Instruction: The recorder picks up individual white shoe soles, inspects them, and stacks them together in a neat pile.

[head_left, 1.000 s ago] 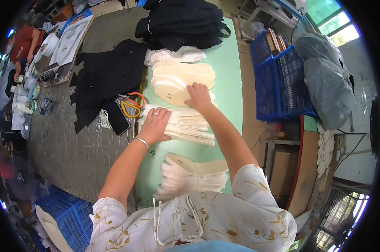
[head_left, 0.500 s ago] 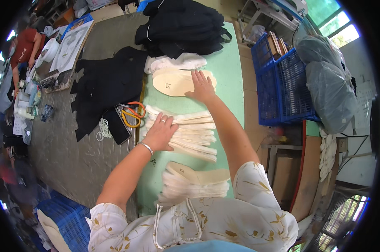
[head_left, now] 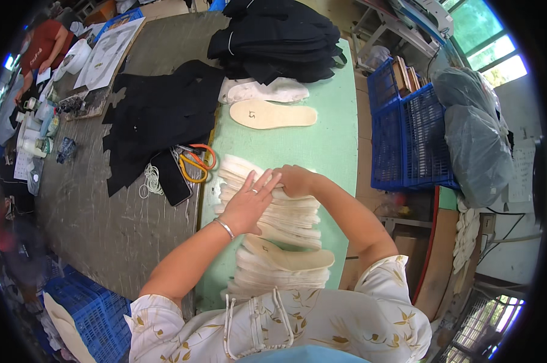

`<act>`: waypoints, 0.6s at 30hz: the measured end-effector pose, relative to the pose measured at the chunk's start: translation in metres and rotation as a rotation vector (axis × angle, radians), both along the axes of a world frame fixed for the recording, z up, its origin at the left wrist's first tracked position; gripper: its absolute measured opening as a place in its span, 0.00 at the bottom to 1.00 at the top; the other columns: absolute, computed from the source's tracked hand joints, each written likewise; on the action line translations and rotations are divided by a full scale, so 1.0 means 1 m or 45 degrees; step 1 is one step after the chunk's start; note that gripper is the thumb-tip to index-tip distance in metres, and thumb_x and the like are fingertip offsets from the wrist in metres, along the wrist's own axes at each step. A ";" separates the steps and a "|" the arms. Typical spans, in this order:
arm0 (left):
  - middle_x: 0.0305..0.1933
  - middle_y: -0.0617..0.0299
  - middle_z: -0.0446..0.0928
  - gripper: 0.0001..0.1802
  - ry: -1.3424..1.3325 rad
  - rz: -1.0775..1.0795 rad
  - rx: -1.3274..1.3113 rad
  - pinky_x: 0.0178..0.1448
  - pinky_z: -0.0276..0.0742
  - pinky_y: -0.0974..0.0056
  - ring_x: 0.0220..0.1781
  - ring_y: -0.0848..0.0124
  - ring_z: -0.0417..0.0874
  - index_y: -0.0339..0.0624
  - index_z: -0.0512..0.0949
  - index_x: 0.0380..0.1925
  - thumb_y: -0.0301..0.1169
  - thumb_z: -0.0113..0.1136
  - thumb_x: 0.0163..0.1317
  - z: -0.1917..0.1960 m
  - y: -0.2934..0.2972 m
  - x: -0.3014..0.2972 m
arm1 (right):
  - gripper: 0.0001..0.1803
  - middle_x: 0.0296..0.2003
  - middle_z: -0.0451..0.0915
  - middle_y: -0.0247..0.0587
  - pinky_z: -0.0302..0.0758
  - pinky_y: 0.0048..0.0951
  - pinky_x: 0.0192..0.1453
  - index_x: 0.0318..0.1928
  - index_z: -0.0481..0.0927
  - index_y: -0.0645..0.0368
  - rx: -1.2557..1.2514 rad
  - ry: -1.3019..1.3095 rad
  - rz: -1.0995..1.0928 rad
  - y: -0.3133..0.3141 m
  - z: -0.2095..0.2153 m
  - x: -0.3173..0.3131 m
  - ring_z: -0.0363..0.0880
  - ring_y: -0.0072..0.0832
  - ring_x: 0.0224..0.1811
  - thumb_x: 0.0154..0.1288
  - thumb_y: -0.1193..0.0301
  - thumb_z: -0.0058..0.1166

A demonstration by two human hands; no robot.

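Note:
On the green board lies a fanned row of white padded insoles [head_left: 285, 212]. Spread flat across them is my left hand [head_left: 246, 207], fingers apart, wearing a ring and a bracelet. Just right of its fingertips, my right hand [head_left: 296, 181] has its fingers curled and pinched on an insole's upper edge; the fingertips are partly hidden. Farther away a single cream insole [head_left: 279, 115] with a dark mark lies flat. Behind it rests a white insole pile [head_left: 267, 91]. Nearer my body sits another insole stack [head_left: 282, 272], a marked cream one on top.
Black cut fabric [head_left: 158, 115] covers part of the grey tabletop [head_left: 104, 242], beside orange-handled scissors [head_left: 195, 166], a phone [head_left: 172, 178] and white cord [head_left: 151, 183]. A tall black fabric pile [head_left: 279, 42] stands at the back. Blue crates [head_left: 415, 133] are on the right. Another person [head_left: 40, 45] works far left.
My right hand has come back from the cream insole to the fanned row, its fingers now curled. The cream insole lies uncovered. My left hand remains on the row.

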State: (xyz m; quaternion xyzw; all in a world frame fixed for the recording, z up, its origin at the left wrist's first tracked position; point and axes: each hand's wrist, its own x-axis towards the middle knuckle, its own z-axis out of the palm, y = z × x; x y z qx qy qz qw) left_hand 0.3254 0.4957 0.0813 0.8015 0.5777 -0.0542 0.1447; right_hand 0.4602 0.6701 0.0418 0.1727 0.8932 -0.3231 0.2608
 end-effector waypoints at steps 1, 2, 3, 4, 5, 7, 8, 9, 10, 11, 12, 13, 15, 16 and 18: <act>0.80 0.42 0.46 0.54 0.035 -0.055 -0.031 0.82 0.38 0.43 0.83 0.47 0.42 0.36 0.72 0.60 0.56 0.80 0.33 0.004 0.005 0.002 | 0.26 0.56 0.78 0.51 0.74 0.43 0.61 0.60 0.74 0.59 -0.001 -0.003 0.007 0.001 0.002 -0.001 0.77 0.46 0.57 0.60 0.70 0.54; 0.79 0.40 0.49 0.54 0.073 -0.007 -0.075 0.82 0.38 0.42 0.82 0.43 0.42 0.37 0.74 0.58 0.58 0.80 0.31 -0.002 0.008 0.002 | 0.26 0.56 0.78 0.51 0.73 0.42 0.62 0.60 0.75 0.60 -0.088 -0.052 0.047 0.005 0.003 -0.002 0.77 0.46 0.58 0.60 0.70 0.53; 0.75 0.37 0.55 0.54 0.042 0.011 -0.017 0.82 0.37 0.41 0.81 0.40 0.45 0.37 0.74 0.58 0.57 0.80 0.31 -0.008 0.010 0.000 | 0.26 0.56 0.79 0.51 0.73 0.41 0.62 0.60 0.75 0.61 -0.170 -0.101 0.086 0.012 0.006 -0.004 0.77 0.47 0.58 0.59 0.71 0.52; 0.72 0.37 0.59 0.54 0.084 0.023 -0.056 0.82 0.38 0.40 0.79 0.40 0.49 0.37 0.74 0.57 0.57 0.79 0.31 -0.007 0.012 0.001 | 0.27 0.58 0.79 0.53 0.72 0.38 0.64 0.60 0.77 0.61 -0.232 -0.074 0.152 0.022 0.011 -0.014 0.76 0.46 0.61 0.58 0.71 0.51; 0.70 0.38 0.62 0.53 0.129 0.039 -0.097 0.81 0.40 0.40 0.77 0.40 0.54 0.37 0.74 0.57 0.56 0.79 0.31 -0.006 0.015 0.003 | 0.29 0.60 0.77 0.55 0.71 0.37 0.66 0.62 0.77 0.60 -0.391 -0.277 0.054 0.039 0.016 -0.034 0.76 0.45 0.62 0.57 0.71 0.52; 0.65 0.38 0.66 0.52 0.177 -0.017 -0.071 0.80 0.43 0.40 0.71 0.41 0.62 0.37 0.74 0.57 0.55 0.78 0.32 -0.009 0.022 0.013 | 0.30 0.64 0.74 0.54 0.68 0.38 0.71 0.64 0.75 0.61 0.047 0.273 -0.198 0.079 -0.031 -0.026 0.72 0.46 0.66 0.60 0.69 0.54; 0.65 0.38 0.67 0.51 0.230 -0.023 -0.043 0.78 0.47 0.41 0.68 0.43 0.66 0.37 0.74 0.56 0.54 0.78 0.31 -0.014 0.019 0.012 | 0.34 0.68 0.70 0.52 0.66 0.40 0.73 0.67 0.70 0.62 0.333 0.547 -0.457 0.083 -0.035 -0.038 0.69 0.46 0.69 0.60 0.66 0.58; 0.65 0.38 0.67 0.51 0.231 -0.025 -0.037 0.78 0.47 0.41 0.68 0.43 0.66 0.37 0.74 0.56 0.54 0.78 0.31 -0.013 0.022 0.017 | 0.40 0.70 0.67 0.50 0.63 0.43 0.75 0.71 0.64 0.61 0.607 0.582 -0.592 0.097 -0.045 -0.044 0.66 0.45 0.72 0.60 0.63 0.62; 0.65 0.38 0.67 0.52 0.241 -0.032 -0.070 0.77 0.50 0.43 0.67 0.44 0.67 0.37 0.73 0.58 0.54 0.78 0.32 -0.013 0.023 0.018 | 0.43 0.69 0.69 0.47 0.61 0.51 0.75 0.72 0.62 0.57 0.949 0.613 -0.521 0.103 -0.053 -0.049 0.64 0.42 0.73 0.59 0.60 0.64; 0.65 0.37 0.67 0.53 0.250 -0.042 -0.103 0.76 0.52 0.45 0.66 0.45 0.68 0.37 0.72 0.59 0.54 0.78 0.32 -0.013 0.024 0.020 | 0.43 0.69 0.69 0.47 0.61 0.51 0.75 0.72 0.62 0.57 0.948 0.619 -0.517 0.103 -0.062 -0.050 0.64 0.42 0.73 0.59 0.60 0.64; 0.65 0.37 0.67 0.53 0.259 -0.022 -0.108 0.76 0.52 0.45 0.66 0.45 0.68 0.37 0.72 0.59 0.54 0.78 0.32 -0.016 0.021 0.018 | 0.44 0.67 0.70 0.47 0.60 0.54 0.75 0.73 0.61 0.56 0.912 0.526 -0.619 0.098 -0.064 -0.058 0.65 0.42 0.72 0.59 0.59 0.65; 0.65 0.38 0.67 0.54 0.231 -0.010 -0.075 0.75 0.54 0.47 0.65 0.46 0.68 0.37 0.70 0.61 0.54 0.78 0.32 -0.018 0.017 0.017 | 0.45 0.66 0.72 0.47 0.59 0.57 0.74 0.73 0.60 0.55 0.876 0.428 -0.721 0.094 -0.066 -0.063 0.66 0.42 0.71 0.58 0.58 0.66; 0.64 0.39 0.68 0.56 0.176 0.016 0.041 0.71 0.58 0.53 0.64 0.49 0.69 0.39 0.67 0.62 0.54 0.78 0.31 -0.018 0.008 0.015 | 0.35 0.53 0.77 0.49 0.65 0.55 0.69 0.63 0.75 0.52 0.736 0.378 -0.734 0.087 -0.066 -0.058 0.73 0.46 0.63 0.54 0.58 0.69; 0.63 0.40 0.68 0.54 0.198 0.021 -0.001 0.70 0.59 0.53 0.63 0.49 0.70 0.39 0.68 0.60 0.53 0.79 0.32 -0.016 0.007 0.016 | 0.31 0.52 0.77 0.48 0.68 0.52 0.67 0.59 0.78 0.52 0.580 0.448 -0.779 0.078 -0.068 -0.054 0.74 0.47 0.61 0.54 0.59 0.68; 0.62 0.40 0.69 0.52 0.207 0.024 -0.038 0.69 0.60 0.53 0.63 0.50 0.70 0.39 0.69 0.59 0.52 0.79 0.32 -0.012 0.009 0.018 | 0.25 0.54 0.76 0.47 0.75 0.43 0.62 0.56 0.81 0.50 0.312 0.541 -0.820 0.062 -0.072 -0.040 0.76 0.48 0.58 0.55 0.63 0.66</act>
